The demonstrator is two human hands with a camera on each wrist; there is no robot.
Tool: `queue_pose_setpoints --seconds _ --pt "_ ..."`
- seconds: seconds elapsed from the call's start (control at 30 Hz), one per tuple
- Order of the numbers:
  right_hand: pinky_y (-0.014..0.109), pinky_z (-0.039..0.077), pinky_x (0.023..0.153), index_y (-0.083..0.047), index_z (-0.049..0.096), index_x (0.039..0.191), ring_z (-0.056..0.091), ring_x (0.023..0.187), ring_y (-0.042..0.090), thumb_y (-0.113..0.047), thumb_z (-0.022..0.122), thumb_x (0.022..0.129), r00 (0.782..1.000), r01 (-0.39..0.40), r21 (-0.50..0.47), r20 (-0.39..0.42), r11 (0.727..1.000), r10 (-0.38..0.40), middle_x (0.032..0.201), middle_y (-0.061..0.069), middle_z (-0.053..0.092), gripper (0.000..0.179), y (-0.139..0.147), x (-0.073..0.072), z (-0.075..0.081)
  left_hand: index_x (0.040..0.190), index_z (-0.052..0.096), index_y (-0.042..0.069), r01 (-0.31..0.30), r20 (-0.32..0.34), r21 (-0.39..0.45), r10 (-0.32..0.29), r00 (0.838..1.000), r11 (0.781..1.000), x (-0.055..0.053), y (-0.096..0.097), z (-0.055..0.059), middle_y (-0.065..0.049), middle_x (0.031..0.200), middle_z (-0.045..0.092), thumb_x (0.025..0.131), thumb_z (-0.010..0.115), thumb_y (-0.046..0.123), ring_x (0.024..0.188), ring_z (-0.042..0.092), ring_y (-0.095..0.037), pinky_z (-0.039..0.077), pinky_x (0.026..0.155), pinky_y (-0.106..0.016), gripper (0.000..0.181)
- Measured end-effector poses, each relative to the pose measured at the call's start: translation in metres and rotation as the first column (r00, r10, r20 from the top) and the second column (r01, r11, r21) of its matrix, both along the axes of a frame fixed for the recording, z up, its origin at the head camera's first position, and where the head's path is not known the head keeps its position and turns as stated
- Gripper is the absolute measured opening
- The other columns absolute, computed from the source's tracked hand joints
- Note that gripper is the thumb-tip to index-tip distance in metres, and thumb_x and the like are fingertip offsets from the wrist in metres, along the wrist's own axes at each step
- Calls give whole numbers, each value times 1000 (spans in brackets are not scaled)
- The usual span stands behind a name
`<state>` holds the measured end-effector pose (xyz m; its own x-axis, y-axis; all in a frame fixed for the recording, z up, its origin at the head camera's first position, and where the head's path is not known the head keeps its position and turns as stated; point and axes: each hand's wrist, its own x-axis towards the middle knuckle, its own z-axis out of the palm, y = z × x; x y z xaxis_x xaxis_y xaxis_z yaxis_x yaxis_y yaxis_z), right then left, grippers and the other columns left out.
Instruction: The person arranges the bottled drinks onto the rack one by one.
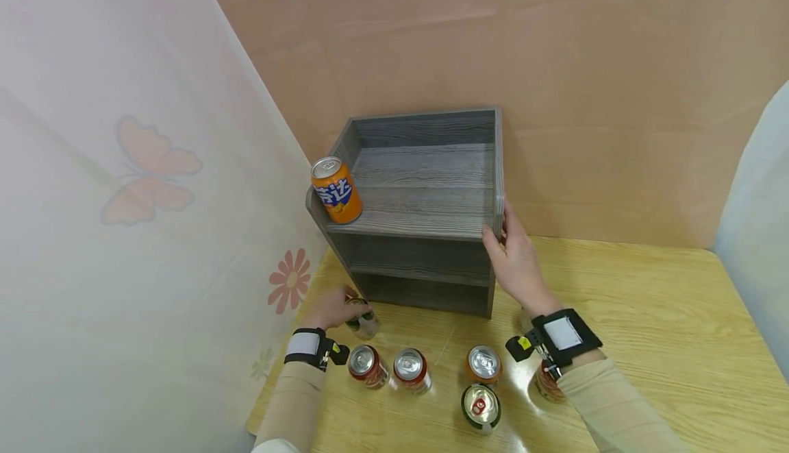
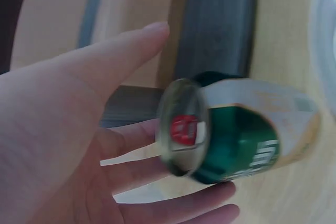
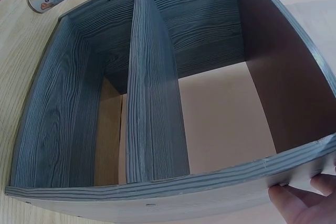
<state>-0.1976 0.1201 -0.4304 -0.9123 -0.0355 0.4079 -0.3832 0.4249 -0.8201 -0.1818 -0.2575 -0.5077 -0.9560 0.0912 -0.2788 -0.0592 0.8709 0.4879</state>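
My left hand point(image 1: 333, 308) is at a green-and-white drink can point(image 1: 365, 326) standing before the shelf's left front corner. In the left wrist view the thumb is stretched out apart from this can point(image 2: 241, 129), with the other fingers extended behind and below its red-tabbed top. My right hand point(image 1: 520, 268) grips the right side panel of a small grey wood-grain shelf point(image 1: 431, 165), thumb at the front edge and fingers along the outside. In the right wrist view, fingertips point(image 3: 286, 198) touch that panel's outer face. An orange soda can point(image 1: 339, 196) stands on the shelf's top at the left front.
Two red cola cans point(image 1: 368, 367) point(image 1: 413, 369) stand in front of the shelf. Farther right are an orange can point(image 1: 483, 364), a green can with a red tab point(image 1: 481, 406) and a red can point(image 1: 547, 383) partly behind the right wrist. A white curtain point(image 1: 154, 302) hangs at the left.
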Motion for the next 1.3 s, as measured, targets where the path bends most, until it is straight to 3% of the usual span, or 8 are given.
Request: queue_pose_setpoints --seconds 0.13,0.3,0.47,0.63,0.97,1.3 --pt "63 42 100 -11 13 164 37 139 49 -30 46 108 1000 5 -2 6 1000 -5 161 22 28 68 0 0 0 130 60 -4 30 0 -21 -30 1000 999 5 10 1 -12 106 70 86 82 39 90 66 -27 55 75 -44 65" --pt "63 42 100 -10 14 164 37 139 49 -29 46 108 1000 6 -5 2 1000 -6 161 22 28 67 0 0 0 131 57 -3 65 -14 -50 -66 998 997 5 15 -14 -14 110 66 81 86 38 96 65 -31 55 79 -47 71" --pt "62 43 99 -9 14 164 37 139 49 -29 46 108 1000 6 -2 -2 1000 -6 161 23 29 67 -1 1 0 135 54 -1 56 -16 -58 -57 998 997 4 14 -27 -21 121 60 76 89 35 103 62 -38 54 82 -51 78" --pt "62 43 99 -10 15 164 38 139 48 -28 47 108 1000 8 -1 -8 1000 -8 160 22 30 67 -1 1 0 140 50 -6 60 -63 -87 -65 996 994 3 12 -39 -27 129 57 74 92 29 111 60 -42 53 87 -53 85" --pt "62 43 99 -10 15 164 38 138 48 -29 46 108 1000 9 3 -8 1000 -9 161 22 29 67 -1 1 0 132 54 -6 70 -135 -63 -78 988 996 4 11 -44 -24 118 60 75 91 17 104 62 -39 54 85 -50 71" --pt "63 42 100 -11 14 164 38 139 48 -30 46 108 1000 11 1 -16 1000 -11 160 23 30 67 0 -1 -1 136 45 -14 -8 -70 11 9 998 1000 5 12 -41 -24 115 63 75 92 13 101 66 -36 57 82 -46 81"
